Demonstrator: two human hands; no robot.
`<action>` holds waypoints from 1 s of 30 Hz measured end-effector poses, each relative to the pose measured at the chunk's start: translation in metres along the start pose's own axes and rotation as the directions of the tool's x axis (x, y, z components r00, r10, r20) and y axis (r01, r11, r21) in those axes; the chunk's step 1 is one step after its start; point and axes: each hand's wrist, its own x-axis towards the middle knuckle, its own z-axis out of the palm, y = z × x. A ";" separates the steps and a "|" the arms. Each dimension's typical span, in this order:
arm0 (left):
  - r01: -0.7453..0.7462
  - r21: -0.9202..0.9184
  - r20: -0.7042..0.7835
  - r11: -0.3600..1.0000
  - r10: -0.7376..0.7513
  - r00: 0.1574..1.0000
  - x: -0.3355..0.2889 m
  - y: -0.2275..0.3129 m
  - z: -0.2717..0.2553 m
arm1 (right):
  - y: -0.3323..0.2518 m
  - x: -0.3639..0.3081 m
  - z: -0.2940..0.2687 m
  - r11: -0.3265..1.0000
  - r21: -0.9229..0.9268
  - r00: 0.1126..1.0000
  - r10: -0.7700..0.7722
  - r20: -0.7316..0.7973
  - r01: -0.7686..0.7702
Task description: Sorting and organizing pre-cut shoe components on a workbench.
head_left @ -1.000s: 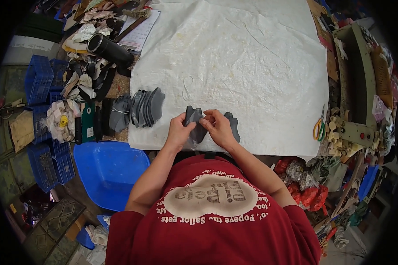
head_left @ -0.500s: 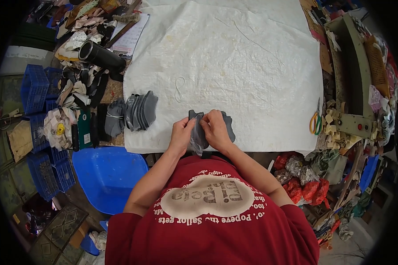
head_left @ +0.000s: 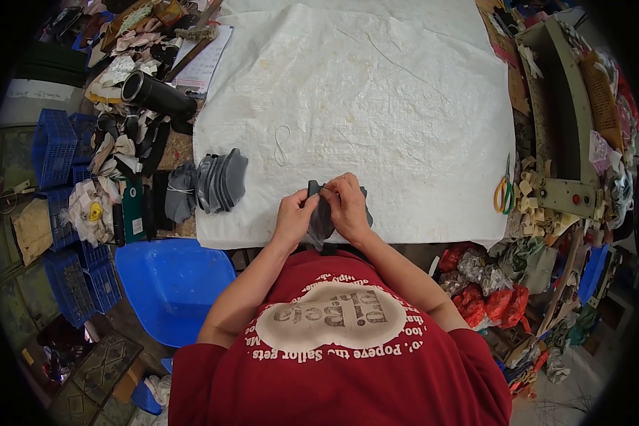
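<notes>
Close to my body, at the front edge of the white sheet, both hands meet over a dark grey cut piece of thin sheet material. My left hand pinches its left upper edge between thumb and fingers. Fingertips of my right hand are closed on the same piece, near its top. More grey material shows behind the right hand, mostly hidden by it. To the left, a fanned stack of similar grey cut pieces lies on the sheet. Beside that stack is a grey bundle with a light tie around it.
A white woven sheet covers the table, with a loop of string on it. Scissors lie at its right edge. A black cylinder and scraps crowd the left. Below stands a blue plastic chair.
Both hands stay on the grey piece and shift only slightly. My right fingers have moved a little up, and the piece's top edge sits differently between the hands.
</notes>
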 end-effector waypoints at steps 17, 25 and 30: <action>-0.005 0.019 0.031 1.000 0.005 1.000 0.001 -0.009 0.000 | 0.007 -0.003 -0.004 0.996 -0.052 0.998 -0.068 -0.007 0.067; 0.373 -0.505 0.280 0.778 -0.260 0.924 0.001 0.002 -0.001 | -0.005 -0.006 -0.005 0.900 -0.308 0.950 -0.311 0.040 0.308; 0.386 -0.521 0.206 0.761 -0.327 0.922 0.005 -0.005 0.002 | -0.005 -0.009 -0.003 0.874 -0.270 0.913 -0.403 0.061 0.403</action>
